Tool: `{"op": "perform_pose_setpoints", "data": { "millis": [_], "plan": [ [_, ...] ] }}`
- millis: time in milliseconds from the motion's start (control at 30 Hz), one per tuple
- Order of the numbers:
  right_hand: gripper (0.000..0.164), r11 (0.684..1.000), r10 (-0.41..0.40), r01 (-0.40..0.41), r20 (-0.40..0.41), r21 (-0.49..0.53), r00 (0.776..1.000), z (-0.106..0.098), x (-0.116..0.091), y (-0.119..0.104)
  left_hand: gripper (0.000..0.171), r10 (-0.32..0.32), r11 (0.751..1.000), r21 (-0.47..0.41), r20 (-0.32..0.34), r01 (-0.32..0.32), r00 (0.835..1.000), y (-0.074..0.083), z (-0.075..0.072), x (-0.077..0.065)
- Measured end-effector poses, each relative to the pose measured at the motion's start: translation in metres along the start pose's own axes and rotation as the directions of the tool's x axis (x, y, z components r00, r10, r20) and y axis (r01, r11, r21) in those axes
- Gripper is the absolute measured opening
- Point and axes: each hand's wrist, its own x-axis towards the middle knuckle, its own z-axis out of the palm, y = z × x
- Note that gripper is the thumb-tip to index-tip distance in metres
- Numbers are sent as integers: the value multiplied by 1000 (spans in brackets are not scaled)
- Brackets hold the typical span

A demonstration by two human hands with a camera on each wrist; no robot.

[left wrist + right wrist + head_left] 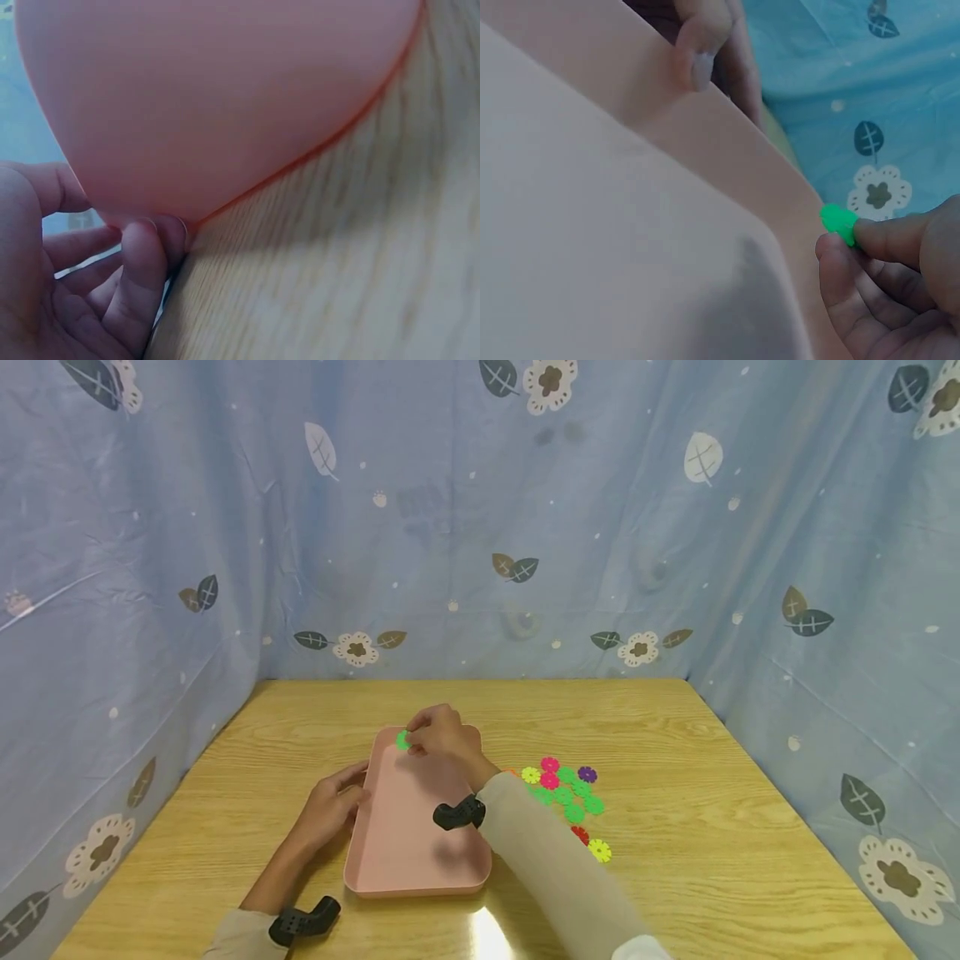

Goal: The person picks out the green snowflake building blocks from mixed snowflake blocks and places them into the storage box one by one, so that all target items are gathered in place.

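Note:
A pink rectangular tray (412, 856) lies on the wooden table, its inside bare where it shows. My left hand (330, 814) grips its left rim. In the right wrist view the left thumb (699, 69) hooks over that rim onto the inner wall, with fingers outside. Above the tray's far left corner, my right hand (444, 739) pinches a green notched plastic disc (838, 223) between thumb and fingertips. Right of the tray, partly behind the right forearm, lies a loose group of similar discs (562, 796), mostly green, with pink, yellow, red, orange and purple ones.
The wooden table (675, 827) extends to both sides of the tray. A blue patterned curtain (465, 527) hangs behind it and along the sides. A black wrist device (303, 922) sits on the left wrist, another (459, 812) on the right.

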Motion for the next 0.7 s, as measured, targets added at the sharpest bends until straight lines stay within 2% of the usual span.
{"op": "perform_pose_setpoints", "data": {
  "millis": [200, 367, 467, 633, 700],
  "plan": [
    [9, 999, 30, -30, -22, 12, 999, 4, -3, 8, 51, -16, 1000, -21, 16, 16, 1000, 5, 2, -1],
    [9, 999, 24, -23, 25, -22, 999, 5, -6, 13, 49, 1, 1000, 2, -11, -1, 1000, 2, 1, 0],
    [6, 999, 28, -25, 58, -48, 998, 8, -7, 17, 49, 18, 1000, -1, -6, -18, 1000, -1, 0, 1],
    [6, 999, 43, -42, 89, -15, 995, 16, -8, 23, 50, 23, 1000, -7, -3, -23, 1000, -3, 0, 1],
    [6, 999, 39, -36, 100, -31, 994, 18, -8, 23, 50, 16, 1000, -10, -7, -16, 1000, -2, 0, 0]
  ]
}}
